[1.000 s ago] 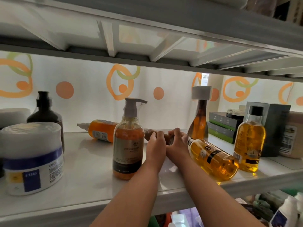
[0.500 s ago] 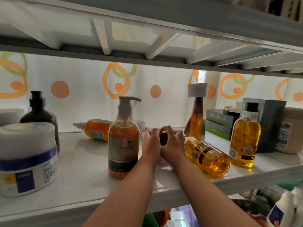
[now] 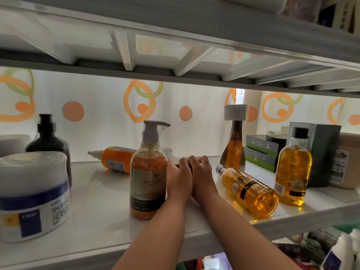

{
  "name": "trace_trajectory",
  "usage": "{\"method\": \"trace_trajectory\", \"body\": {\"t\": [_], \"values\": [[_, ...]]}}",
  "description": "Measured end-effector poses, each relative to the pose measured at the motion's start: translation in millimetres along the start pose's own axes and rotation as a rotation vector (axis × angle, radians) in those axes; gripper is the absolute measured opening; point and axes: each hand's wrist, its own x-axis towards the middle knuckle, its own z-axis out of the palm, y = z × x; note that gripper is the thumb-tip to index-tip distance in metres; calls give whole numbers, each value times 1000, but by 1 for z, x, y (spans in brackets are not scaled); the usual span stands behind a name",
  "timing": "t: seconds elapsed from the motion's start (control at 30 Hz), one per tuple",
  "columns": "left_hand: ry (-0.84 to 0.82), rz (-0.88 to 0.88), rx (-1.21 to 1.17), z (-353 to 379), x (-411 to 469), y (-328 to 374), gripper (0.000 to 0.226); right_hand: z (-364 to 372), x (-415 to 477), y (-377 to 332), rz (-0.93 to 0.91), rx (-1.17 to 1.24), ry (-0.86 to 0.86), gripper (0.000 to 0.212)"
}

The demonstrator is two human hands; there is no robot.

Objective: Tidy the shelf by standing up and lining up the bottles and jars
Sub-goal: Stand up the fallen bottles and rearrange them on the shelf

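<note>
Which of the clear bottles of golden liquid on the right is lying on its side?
The silver-capped clear bottle of golden liquid, tipped over with its cap pointing rearward; the black-capped bottle beside it stands upright.

White tub [image 3: 33, 191] label reads "EHD"; other labels too blurred

On the white shelf [image 3: 97, 211], a tall amber pump bottle [image 3: 149, 172] is standing. An orange plastic bottle [image 3: 116, 159] is lying behind-left of it. A clear amber bottle [image 3: 249, 190] is lying to its right, beside an upright black-capped bottle [image 3: 293, 168].
</note>
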Motion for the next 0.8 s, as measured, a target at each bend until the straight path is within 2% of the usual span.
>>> {"method": "trace_trajectory", "body": {"t": [0.13, 0.2, 0.27, 0.33, 0.43, 0.5, 0.67, 0.8], "values": [[89, 18, 40, 0, 3, -2, 83, 16, 8, 4, -65, -107, 19, 31], [93, 56, 74, -1, -4, 4, 75, 14, 8, 3, -79, -106, 42, 26], [89, 138, 188, -1, -13, 9, 63, 8, 4, -2, -157, -126, 117, 16], [96, 271, 317, 2, -21, 10, 61, -1, 1, -4, -201, -139, 188, 19], [70, 460, 387, 8, -28, 10, 72, -19, 3, -1, 21, 11, 161, 36], [3, 504, 360, 11, -30, 10, 66, -33, 11, 0, 136, 56, 222, 38], [-213, 465, 263, 13, -34, 10, 54, -63, 40, -4, 352, 86, 392, 44], [-351, 384, 300, 11, -35, 15, 46, -82, 63, 19, 562, 10, 359, 60]]}}
